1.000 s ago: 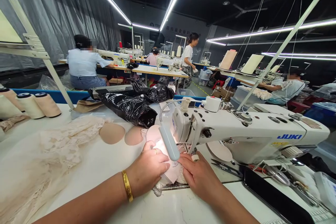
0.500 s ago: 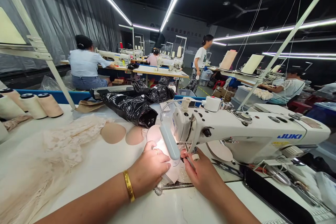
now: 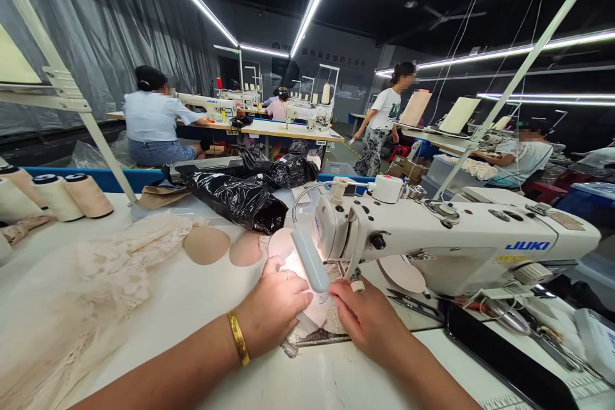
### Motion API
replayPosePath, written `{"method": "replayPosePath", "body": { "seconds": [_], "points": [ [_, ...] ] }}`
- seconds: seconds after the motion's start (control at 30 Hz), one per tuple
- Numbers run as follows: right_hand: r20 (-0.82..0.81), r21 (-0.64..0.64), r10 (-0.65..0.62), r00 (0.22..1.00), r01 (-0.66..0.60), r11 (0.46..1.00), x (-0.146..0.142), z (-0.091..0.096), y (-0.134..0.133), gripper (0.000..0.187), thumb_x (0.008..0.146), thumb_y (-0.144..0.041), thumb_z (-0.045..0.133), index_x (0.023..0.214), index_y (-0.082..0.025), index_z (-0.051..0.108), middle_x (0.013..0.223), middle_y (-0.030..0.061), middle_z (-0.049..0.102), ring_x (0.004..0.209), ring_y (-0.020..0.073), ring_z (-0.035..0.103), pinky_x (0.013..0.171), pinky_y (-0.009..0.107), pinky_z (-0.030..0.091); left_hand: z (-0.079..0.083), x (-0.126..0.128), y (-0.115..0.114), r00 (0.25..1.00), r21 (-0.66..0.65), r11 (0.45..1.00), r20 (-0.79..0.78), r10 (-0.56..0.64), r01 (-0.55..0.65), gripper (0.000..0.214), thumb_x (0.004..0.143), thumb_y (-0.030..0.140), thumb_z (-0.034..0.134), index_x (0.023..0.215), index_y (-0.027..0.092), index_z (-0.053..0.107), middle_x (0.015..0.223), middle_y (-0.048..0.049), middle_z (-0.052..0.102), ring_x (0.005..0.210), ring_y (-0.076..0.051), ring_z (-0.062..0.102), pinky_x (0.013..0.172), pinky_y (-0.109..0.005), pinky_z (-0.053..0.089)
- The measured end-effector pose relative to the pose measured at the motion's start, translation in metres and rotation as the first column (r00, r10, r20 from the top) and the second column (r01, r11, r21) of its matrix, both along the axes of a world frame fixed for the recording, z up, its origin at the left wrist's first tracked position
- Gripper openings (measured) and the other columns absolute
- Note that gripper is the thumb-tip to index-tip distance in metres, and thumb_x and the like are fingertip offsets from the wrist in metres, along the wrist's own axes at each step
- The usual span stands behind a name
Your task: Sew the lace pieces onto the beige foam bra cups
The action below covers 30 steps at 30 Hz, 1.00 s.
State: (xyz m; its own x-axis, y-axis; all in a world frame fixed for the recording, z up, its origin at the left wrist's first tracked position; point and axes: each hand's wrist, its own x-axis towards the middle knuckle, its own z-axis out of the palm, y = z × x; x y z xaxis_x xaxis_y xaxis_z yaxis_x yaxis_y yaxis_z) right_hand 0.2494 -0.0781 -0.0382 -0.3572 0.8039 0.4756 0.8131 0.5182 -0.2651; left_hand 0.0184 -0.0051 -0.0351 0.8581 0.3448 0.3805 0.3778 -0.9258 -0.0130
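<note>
A pale pink rounded fabric piece, like a bra cup, lies under the head of a white sewing machine. My left hand, with a gold bangle at the wrist, is closed on its left side, thumb bent over the top. Pinched at its right edge beside the needle area is my right hand. A grey-green lamp lights the cloth and hides part of it, along with the needle. Two oval pads, one tan and one pink, rest behind my left hand.
Sheer cream lace spreads over the left tabletop. Thread cones and a black plastic bag sit farther back. Scissors and a black phone-like slab are at right. A person walks beyond; others sit at machines.
My right fingers have shifted slightly and drawn closer together at the fabric's edge. My left hand stays nearly in place. The walking person has moved right and nearer.
</note>
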Motion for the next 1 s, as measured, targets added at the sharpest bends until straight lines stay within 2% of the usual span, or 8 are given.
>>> {"method": "replayPosePath", "body": {
  "seconds": [0.13,0.27,0.43,0.6,0.73,0.87,0.93,1.0],
  "points": [
    [0.053,-0.139,0.133,0.99,-0.125,0.982,-0.001,0.002,-0.005,0.025,0.088,-0.004,0.045,0.087,-0.024,0.059,0.083,0.0012,0.062,0.075,0.0188,0.058,0.067,0.03,0.043,-0.006,0.0,-0.016,1.0,0.027,0.999,-0.007,-0.025,0.026,0.014,0.081,0.009,0.059,0.084,0.023,0.06,0.086,-0.0012,0.067,0.074,-0.021,0.059,0.086,-0.048,0.04],
    [0.072,-0.194,0.137,0.988,-0.121,0.974,-0.002,0.0,-0.007,0.023,0.087,-0.003,0.047,0.084,-0.022,0.06,0.085,0.0014,0.061,0.078,0.0187,0.058,0.071,0.031,0.043,-0.009,0.001,-0.025,0.999,0.039,0.999,0.034,-0.037,0.036,0.016,0.081,0.008,0.057,0.085,0.023,0.059,0.085,0.0011,0.067,0.07,-0.02,0.056,0.086,-0.049,0.037],
    [0.061,-0.202,0.106,0.993,-0.092,0.975,-0.004,-0.003,-0.003,0.029,0.091,-0.004,0.046,0.101,-0.022,0.067,0.089,0.0042,0.061,0.082,0.0216,0.059,0.068,0.032,0.043,-0.004,0.001,-0.012,0.999,0.012,0.999,-0.026,-0.039,0.039,0.015,0.08,0.009,0.059,0.072,0.021,0.055,0.078,0.0023,0.064,0.067,-0.019,0.055,0.087,-0.048,0.037],
    [0.037,-0.181,0.07,0.997,-0.062,0.982,-0.007,-0.006,0.001,0.032,0.092,-0.005,0.046,0.108,-0.023,0.067,0.091,0.0051,0.061,0.08,0.0223,0.057,0.067,0.032,0.043,0.004,0.0,0.005,0.996,-0.018,0.996,-0.027,-0.085,0.084,0.013,0.085,0.01,0.059,0.077,0.021,0.061,0.079,0.0009,0.065,0.079,-0.021,0.062,0.091,-0.045,0.038],
    [0.021,-0.183,0.035,0.999,-0.031,0.983,-0.009,-0.009,0.003,0.029,0.094,-0.006,0.045,0.106,-0.023,0.065,0.093,0.0051,0.062,0.078,0.0215,0.056,0.066,0.032,0.044,0.008,0.0,0.016,0.993,-0.029,0.993,0.011,-0.116,0.116,0.013,0.091,0.016,0.059,0.087,0.024,0.069,0.082,-0.0009,0.068,0.085,-0.023,0.063,0.096,-0.044,0.04],
    [0.015,-0.206,0.007,1.0,-0.004,0.979,-0.011,-0.009,0.004,0.024,0.095,-0.008,0.046,0.099,-0.024,0.063,0.092,0.0048,0.062,0.08,0.0215,0.057,0.067,0.031,0.046,0.009,-0.001,0.023,0.995,-0.065,0.993,-0.004,-0.102,0.102,0.021,0.095,0.016,0.056,0.084,0.023,0.071,0.085,-0.0028,0.07,0.087,-0.024,0.063,0.098,-0.047,0.042],
    [0.012,-0.201,0.004,1.0,-0.001,0.98,-0.011,-0.009,0.004,0.024,0.095,-0.008,0.047,0.1,-0.024,0.063,0.092,0.0048,0.062,0.082,0.0221,0.058,0.068,0.031,0.047,0.009,-0.003,0.027,0.999,-0.082,0.996,0.019,-0.035,0.036,0.022,0.096,0.016,0.053,0.086,0.023,0.071,0.092,-0.0047,0.071,0.094,-0.026,0.064,0.101,-0.049,0.042],
    [0.006,-0.189,0.008,1.0,-0.007,0.982,-0.011,-0.009,0.004,0.024,0.095,-0.008,0.047,0.103,-0.025,0.062,0.092,0.0047,0.062,0.082,0.0224,0.058,0.068,0.031,0.047,0.009,-0.005,0.033,0.99,-0.096,0.99,0.082,0.114,-0.107,0.025,0.097,0.015,0.048,0.1,0.022,0.072,0.109,-0.0083,0.071,0.11,-0.029,0.062,0.106,-0.05,0.043]
  ]
}}
